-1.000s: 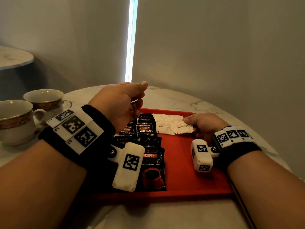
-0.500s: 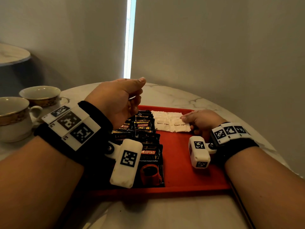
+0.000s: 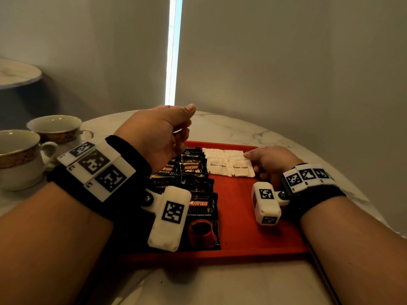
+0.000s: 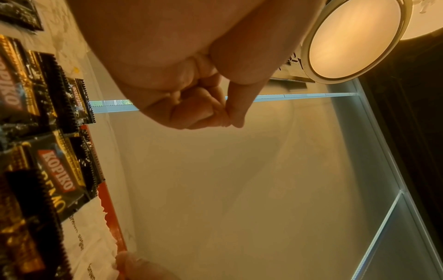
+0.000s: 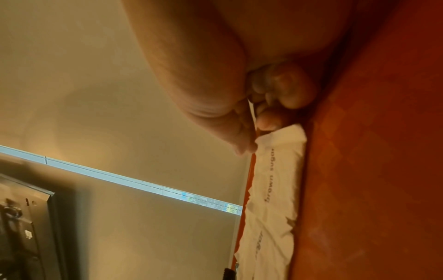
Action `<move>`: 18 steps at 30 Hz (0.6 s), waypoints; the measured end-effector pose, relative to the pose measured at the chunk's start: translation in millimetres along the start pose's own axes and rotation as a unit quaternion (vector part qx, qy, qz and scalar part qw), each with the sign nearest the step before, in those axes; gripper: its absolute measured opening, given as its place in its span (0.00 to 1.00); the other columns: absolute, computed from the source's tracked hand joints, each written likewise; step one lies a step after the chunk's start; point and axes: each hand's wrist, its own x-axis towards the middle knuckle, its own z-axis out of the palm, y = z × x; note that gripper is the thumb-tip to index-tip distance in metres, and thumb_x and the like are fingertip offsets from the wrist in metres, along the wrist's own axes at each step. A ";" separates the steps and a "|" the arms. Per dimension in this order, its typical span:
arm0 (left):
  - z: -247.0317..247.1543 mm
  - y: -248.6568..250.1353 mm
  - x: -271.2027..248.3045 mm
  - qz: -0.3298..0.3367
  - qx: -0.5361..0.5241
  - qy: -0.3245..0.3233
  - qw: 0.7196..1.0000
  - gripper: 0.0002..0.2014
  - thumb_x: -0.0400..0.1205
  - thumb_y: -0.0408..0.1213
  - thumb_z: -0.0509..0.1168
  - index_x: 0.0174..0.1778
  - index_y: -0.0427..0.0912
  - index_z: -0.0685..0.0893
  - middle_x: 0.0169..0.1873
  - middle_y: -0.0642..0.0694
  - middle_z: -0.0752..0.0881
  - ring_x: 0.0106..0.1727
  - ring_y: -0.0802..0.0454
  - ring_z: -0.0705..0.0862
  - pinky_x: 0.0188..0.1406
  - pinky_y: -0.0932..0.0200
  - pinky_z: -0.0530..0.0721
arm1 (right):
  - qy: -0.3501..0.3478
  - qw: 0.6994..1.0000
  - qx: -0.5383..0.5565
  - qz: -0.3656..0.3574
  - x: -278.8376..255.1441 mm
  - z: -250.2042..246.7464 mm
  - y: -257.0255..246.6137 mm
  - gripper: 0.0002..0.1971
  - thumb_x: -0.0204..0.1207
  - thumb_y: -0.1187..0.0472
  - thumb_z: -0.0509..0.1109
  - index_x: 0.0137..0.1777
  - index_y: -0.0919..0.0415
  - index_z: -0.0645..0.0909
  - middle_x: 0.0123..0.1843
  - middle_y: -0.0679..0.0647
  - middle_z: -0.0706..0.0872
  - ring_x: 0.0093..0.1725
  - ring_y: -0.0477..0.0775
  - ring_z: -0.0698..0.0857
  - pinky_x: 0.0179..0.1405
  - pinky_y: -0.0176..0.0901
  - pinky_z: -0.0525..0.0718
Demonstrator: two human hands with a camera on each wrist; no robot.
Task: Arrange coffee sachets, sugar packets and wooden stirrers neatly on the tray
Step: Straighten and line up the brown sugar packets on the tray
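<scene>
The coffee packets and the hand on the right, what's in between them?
White brown-sugar packets lie between the coffee sachets and the right hand, seen in the head view.

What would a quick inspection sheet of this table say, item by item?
Surface: round marble table, bearing a red tray.
Job's things: Kopiko coffee sachets overlap in rows on the tray's left; white brown sugar packets lie at its far edge; wooden stirrers, nothing seen.
Clutter: two gold-banded teacups left of the tray.
Hands: left hand hovers over the sachets, fingers curled, holding nothing; right hand pinches a sugar packet's edge.
Cables: nothing seen.
Surroundings: plain walls, a bright window slit, a second round table at far left.
</scene>
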 end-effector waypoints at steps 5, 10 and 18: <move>-0.4 0.3 0.4 0.002 -0.003 0.003 1.000 0.09 0.80 0.42 0.74 0.50 0.45 0.82 0.38 0.49 0.81 0.31 0.57 0.79 0.20 0.64 0.76 | 0.018 0.996 0.089 -0.025 -5.0 0.9 -8.7 0.12 0.79 0.55 0.74 0.48 0.66 0.86 0.34 0.56 0.83 0.26 0.51 0.75 0.24 0.44 0.70; -1.0 0.2 1.3 0.005 -0.005 0.001 1.000 0.09 0.80 0.42 0.74 0.48 0.46 0.81 0.36 0.50 0.81 0.28 0.58 0.79 0.21 0.64 0.76 | -0.114 0.991 0.071 -0.012 -22.0 6.9 -17.1 0.15 0.86 0.52 0.67 0.51 0.66 0.82 0.38 0.60 0.86 0.32 0.55 0.86 0.35 0.45 0.85; -0.4 -0.1 1.0 0.007 -0.009 0.002 1.000 0.08 0.80 0.41 0.74 0.47 0.45 0.81 0.34 0.50 0.81 0.25 0.59 0.80 0.21 0.64 0.76 | -0.112 0.992 0.043 -0.027 -27.2 14.0 -18.5 0.17 0.86 0.51 0.67 0.52 0.67 0.83 0.42 0.62 0.87 0.36 0.57 0.88 0.38 0.46 0.87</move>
